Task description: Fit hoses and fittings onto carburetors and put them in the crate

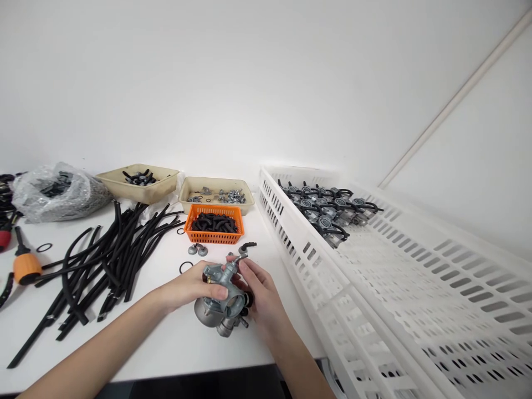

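Note:
Over the front part of the white table, my left hand (pixel 189 288) is wrapped round a grey metal carburetor (pixel 214 315), its thumb lying across the body near the round bore. My right hand (pixel 261 291) grips the same carburetor from the right side. Its thumb and index finger are at a small metal fitting (pixel 241 256) on top, from which a short black hose (pixel 249 244) sticks out. The fingers behind the carburetor are hidden. Just beyond my hands lie two small grey caps (pixel 198 250) and a black rubber ring (pixel 185 267).
An orange basket (pixel 214 238) holds short black hoses, with two beige trays (pixel 216 182) (pixel 139 188) of small parts behind. Long black tubes (pixel 120 249), an orange-handled tool (pixel 27 268) and a plastic bag (pixel 62 194) lie left. At right, a white crate (pixel 307 266) holds several carburetors (pixel 328 208).

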A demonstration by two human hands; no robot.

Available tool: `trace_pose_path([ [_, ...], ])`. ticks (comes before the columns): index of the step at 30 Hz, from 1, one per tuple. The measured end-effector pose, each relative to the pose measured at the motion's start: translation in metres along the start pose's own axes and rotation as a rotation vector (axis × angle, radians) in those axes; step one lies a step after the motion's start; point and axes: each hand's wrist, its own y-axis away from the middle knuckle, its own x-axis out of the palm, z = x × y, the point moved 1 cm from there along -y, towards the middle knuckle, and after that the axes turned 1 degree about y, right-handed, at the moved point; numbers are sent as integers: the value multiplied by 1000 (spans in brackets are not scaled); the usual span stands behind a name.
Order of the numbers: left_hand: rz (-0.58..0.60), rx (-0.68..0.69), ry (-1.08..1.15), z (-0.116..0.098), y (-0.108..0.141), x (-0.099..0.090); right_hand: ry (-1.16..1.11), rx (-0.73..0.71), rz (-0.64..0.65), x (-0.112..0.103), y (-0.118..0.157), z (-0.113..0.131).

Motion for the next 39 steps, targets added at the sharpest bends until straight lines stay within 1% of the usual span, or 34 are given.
trace_pose_path([
  [2,33,15,2,-1,0,-1,38,-77,-2,0,1,3],
  [4,50,6,5,-2,1,-2,118,-191,-33,0,1,8],
  [7,45,-50,15,-1,1,-7,341,-356,-154,-2,-6,17],
  [8,44,-60,11,-1,1,-8,438,-395,-192,-1,-10,22],
  [10,50,-76,19,2,1,-12,686,-455,-216,3,-23,31],
  [12,61,-90,32,4,0,-15,1053,-532,-187,10,-40,41],
  [14,67,-98,39,6,0,-17,1165,-547,-144,17,-60,49],
  [17,67,-101,49,6,1,-17,1296,-513,-90,23,-88,54],
  [21,72,-107,60,2,3,-13,1428,-439,-47,25,-111,55],
  [25,78,-118,63,0,4,-12,1470,-419,-11,24,-120,54],
  [30,90,-136,66,3,4,-15,1396,-482,11,23,-125,48],
  [35,79,-127,58,7,4,-17,1165,-588,-41,21,-117,54],
  [37,75,-132,62,7,4,-16,1026,-614,-49,22,-107,59],
  [39,74,-122,62,5,4,-15,872,-624,-26,22,-94,62],
])
